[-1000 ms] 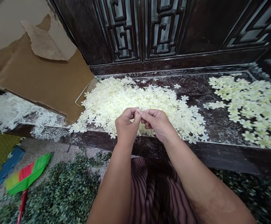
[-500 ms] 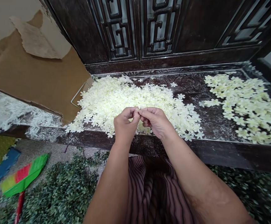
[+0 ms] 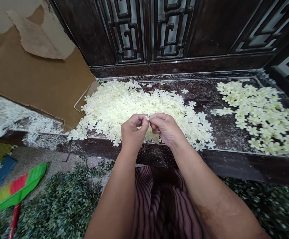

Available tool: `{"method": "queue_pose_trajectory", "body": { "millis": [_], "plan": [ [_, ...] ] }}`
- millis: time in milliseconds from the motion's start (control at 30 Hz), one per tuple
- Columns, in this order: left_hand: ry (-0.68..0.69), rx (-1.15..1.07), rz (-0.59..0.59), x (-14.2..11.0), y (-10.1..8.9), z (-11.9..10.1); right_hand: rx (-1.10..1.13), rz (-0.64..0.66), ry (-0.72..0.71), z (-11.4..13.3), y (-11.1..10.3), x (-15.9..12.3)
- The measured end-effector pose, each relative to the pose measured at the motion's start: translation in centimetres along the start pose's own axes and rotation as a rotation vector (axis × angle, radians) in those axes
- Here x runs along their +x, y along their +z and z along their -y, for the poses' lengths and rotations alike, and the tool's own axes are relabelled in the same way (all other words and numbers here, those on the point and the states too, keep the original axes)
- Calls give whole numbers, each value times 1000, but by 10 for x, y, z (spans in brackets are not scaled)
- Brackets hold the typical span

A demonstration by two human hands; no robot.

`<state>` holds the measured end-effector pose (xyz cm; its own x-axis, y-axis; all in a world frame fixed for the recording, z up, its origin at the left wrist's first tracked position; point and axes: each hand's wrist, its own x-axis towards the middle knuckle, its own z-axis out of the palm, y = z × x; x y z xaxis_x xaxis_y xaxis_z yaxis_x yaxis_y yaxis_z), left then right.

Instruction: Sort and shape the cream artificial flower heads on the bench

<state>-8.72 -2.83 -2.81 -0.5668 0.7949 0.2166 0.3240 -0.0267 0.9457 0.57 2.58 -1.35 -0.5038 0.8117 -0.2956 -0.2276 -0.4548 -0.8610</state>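
Left hand [image 3: 132,132] and right hand [image 3: 168,129] pinch a pale bit [image 3: 147,118].

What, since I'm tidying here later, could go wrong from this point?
The tiny pale piece held by the left hand and right hand might slip and vanish among the similarly pale flower heads. Loose ones near the front edge of the wooden bench could be brushed toward the floor.

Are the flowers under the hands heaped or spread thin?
Heaped: the flowers overlap so thickly that they hide the dark wood beneath, thinning only toward the edges.
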Motion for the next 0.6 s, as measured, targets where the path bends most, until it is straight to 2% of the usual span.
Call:
{"method": "queue_pose_trajectory", "body": {
  "millis": [100,233,367,467,600],
  "plan": [
    [-40,-69,13,0,1,-3,-11,-35,-41,-1,0,1],
    [-94,-139,-16,2,4,-5,-18,-15,-60,-2,0,0],
    [-85,-131,10,2,6,-3,-97,-43,-16,-1,0,0],
    [-52,-112,32,2,6,-1,-150,-35,-45,-1,0,-1],
    [-54,-152,17,3,4,-3,-106,15,-42,-1,0,-2]
  ]
}}
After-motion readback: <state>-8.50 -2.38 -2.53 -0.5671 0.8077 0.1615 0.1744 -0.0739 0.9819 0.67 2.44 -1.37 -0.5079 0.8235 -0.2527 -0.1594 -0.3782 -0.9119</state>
